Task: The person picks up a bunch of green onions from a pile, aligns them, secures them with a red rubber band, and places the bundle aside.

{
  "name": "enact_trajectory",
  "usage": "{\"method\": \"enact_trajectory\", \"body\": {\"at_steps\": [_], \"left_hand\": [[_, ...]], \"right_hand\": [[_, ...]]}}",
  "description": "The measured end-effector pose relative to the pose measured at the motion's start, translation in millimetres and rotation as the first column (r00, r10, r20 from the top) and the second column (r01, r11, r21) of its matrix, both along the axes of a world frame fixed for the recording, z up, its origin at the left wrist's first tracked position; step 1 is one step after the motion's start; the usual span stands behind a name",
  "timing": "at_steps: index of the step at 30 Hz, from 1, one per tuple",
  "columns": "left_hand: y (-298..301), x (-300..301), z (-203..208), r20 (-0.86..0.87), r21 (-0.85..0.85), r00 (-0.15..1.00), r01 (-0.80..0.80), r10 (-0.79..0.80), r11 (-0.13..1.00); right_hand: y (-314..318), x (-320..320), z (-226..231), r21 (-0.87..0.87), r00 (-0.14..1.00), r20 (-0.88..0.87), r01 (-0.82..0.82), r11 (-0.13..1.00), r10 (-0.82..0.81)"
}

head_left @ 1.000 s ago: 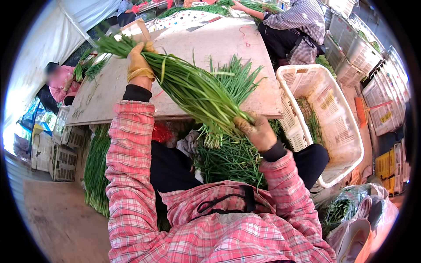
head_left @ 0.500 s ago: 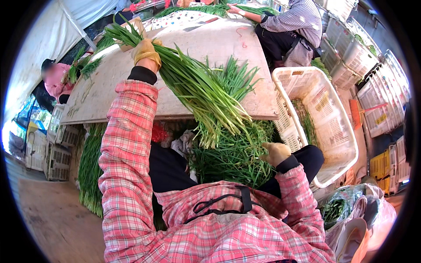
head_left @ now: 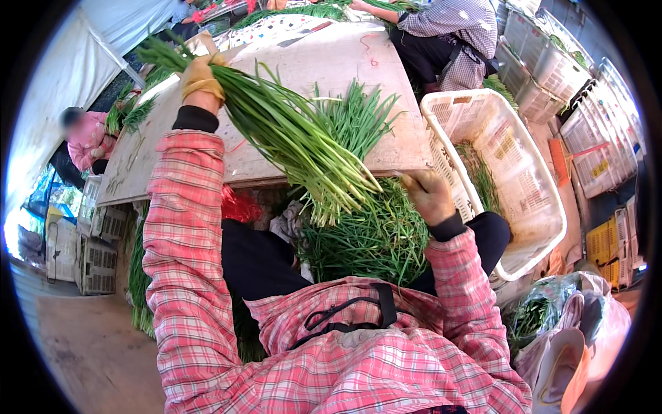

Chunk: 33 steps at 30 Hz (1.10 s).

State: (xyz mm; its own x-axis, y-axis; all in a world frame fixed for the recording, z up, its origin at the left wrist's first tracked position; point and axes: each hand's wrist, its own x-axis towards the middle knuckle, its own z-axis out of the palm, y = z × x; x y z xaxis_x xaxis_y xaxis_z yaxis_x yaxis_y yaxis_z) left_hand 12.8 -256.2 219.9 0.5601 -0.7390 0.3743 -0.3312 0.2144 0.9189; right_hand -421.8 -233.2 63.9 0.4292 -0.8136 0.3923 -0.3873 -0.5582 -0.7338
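My left hand [head_left: 202, 79], in a yellowish glove, is wrapped round the leafy end of a large bunch of garlic chives [head_left: 289, 127]. The bunch slants over the board table [head_left: 262, 169], its pale stem ends hanging past the near edge. A smaller pile of chives [head_left: 355, 121] lies on the board behind it. My right hand [head_left: 429, 196] is closed, fingertips pinched together by the board's near right corner; what they hold, if anything, is too small to make out. Below, between my legs, is a heap of loose green leaves [head_left: 365, 241].
A white plastic crate [head_left: 527, 207] with some leaves inside stands at my right. Stacked crates [head_left: 541, 69] fill the far right. A co-worker in a checked shirt [head_left: 455, 31] sits beyond the board, another in pink [head_left: 88, 141] at the left. A plastic bag of greens [head_left: 541, 310] lies lower right.
My left hand has moved left and a little farther away with the chives, whose stem ends have shifted left. My right hand has risen from the leaf heap toward the board's corner.
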Motion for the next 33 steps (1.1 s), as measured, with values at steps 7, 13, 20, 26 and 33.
{"method": "enact_trajectory", "body": {"at_steps": [7,13,20,26,33], "left_hand": [[-12.2,31.0,-18.1,-0.367,-0.012,0.928,-0.073,0.063,0.997],[1.9,38.0,0.6,-0.590,-0.139,0.805,-0.175,0.061,0.975],[34.6,55.6,15.4,-0.546,-0.210,0.837,-0.176,0.034,0.962],[22.1,17.6,11.7,-0.601,-0.237,0.798,-0.129,-0.041,0.963],[21.8,-11.7,17.2,-0.524,-0.141,0.842,0.064,-0.129,0.988]], "right_hand": [[27.0,2.6,-32.0,0.275,0.969,0.158,-0.228,0.934,0.190],[28.6,4.2,-86.2,0.287,0.986,-0.008,0.163,0.944,-0.168],[24.9,-22.0,-70.7,0.244,0.874,-0.483,0.075,0.967,0.054],[16.3,75.0,11.4,0.392,0.709,0.690,-0.535,0.749,0.145],[18.9,65.1,38.0,0.599,0.666,0.719,-0.448,0.664,-0.200]]}}
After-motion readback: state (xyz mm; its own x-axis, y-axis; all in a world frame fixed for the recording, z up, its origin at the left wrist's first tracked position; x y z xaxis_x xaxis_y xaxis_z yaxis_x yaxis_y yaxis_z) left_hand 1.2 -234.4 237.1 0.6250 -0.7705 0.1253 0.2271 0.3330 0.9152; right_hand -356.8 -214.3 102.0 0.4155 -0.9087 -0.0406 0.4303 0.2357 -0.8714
